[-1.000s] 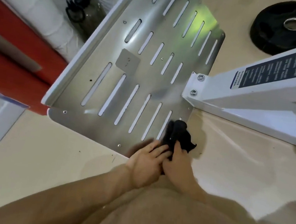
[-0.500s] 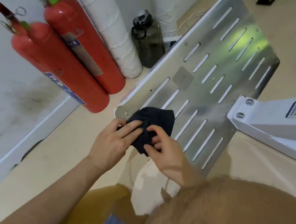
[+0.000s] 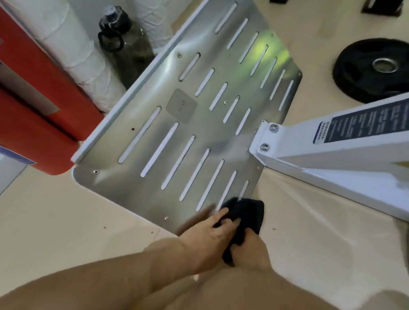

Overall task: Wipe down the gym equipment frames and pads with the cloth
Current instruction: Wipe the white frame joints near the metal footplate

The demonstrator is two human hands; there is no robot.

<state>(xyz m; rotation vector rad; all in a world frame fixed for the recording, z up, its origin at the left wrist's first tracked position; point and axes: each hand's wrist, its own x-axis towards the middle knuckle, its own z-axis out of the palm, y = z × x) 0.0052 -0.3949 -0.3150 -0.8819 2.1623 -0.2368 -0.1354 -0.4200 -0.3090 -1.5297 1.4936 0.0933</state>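
Black cloth (image 3: 243,216), bunched, sits at the near right corner of the slotted metal plate (image 3: 201,133), partly over its edge. Its long axis runs from that corner back toward the person. Left hand (image 3: 204,235) has fingers curled onto the cloth's left side. Right hand (image 3: 254,250) grips its near end. White frame (image 3: 355,148) meets the plate's right edge, 2 bolts showing. Beige floor (image 3: 33,223) all round. 2 red fire extinguishers (image 3: 24,94) and a dark water bottle (image 3: 126,45) stand left of the plate. Black weight disc (image 3: 386,70) lies flat, far right.
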